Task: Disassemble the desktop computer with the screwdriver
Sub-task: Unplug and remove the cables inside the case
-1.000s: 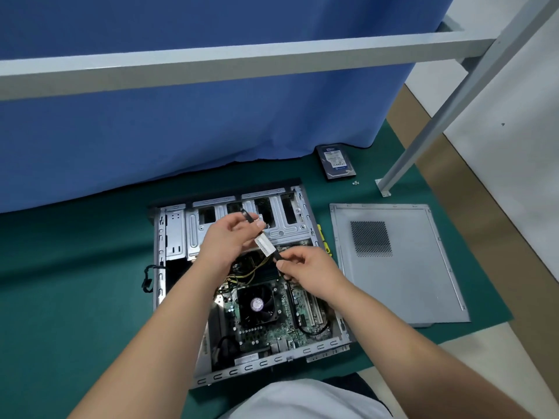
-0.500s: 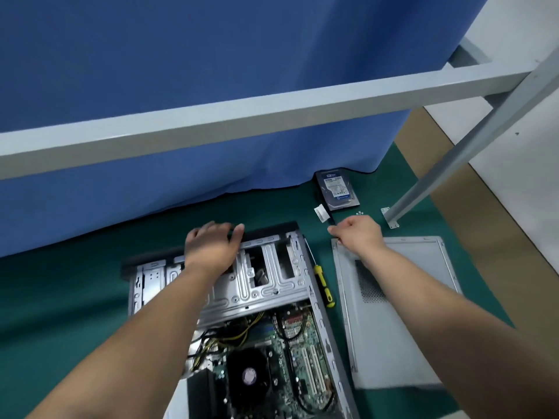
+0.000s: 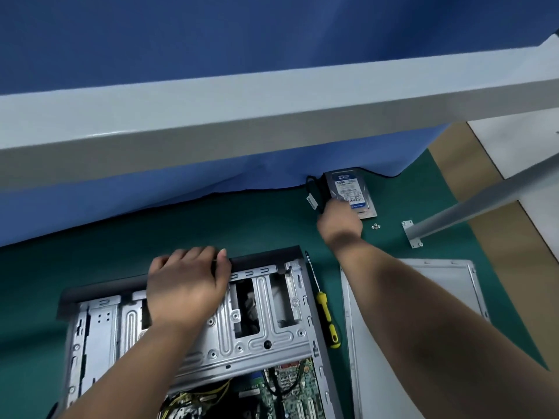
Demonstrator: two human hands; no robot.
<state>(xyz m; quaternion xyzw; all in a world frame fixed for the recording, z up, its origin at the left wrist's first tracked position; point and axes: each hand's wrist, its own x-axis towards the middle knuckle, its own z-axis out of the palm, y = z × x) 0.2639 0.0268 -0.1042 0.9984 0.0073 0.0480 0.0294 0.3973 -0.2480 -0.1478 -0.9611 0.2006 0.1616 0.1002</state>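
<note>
With the panel [image 3: 417,328] off at lower right and the drive [image 3: 352,192] out at upper right, the right hand [image 3: 340,220], grip unclear, is reaching beside it while the flat left hand [image 3: 187,285] is resting on the case [image 3: 272,334]; screwdriver [image 3: 323,303] idle between, motherboard [image 3: 290,391] still in.

A green mat [image 3: 257,225] covers the floor and carries everything. On it lies the open computer case [image 3: 193,328] on its side, a yellow-handled screwdriver [image 3: 323,309] just beside its right edge, and the grey side panel [image 3: 423,297] flat further right. Near the blue curtain [image 3: 211,182] rest a hard drive [image 3: 352,193], a black cable [image 3: 313,192] touching it, and small screws [image 3: 376,227]. A metal frame foot [image 3: 411,234] stands nearby.
</note>
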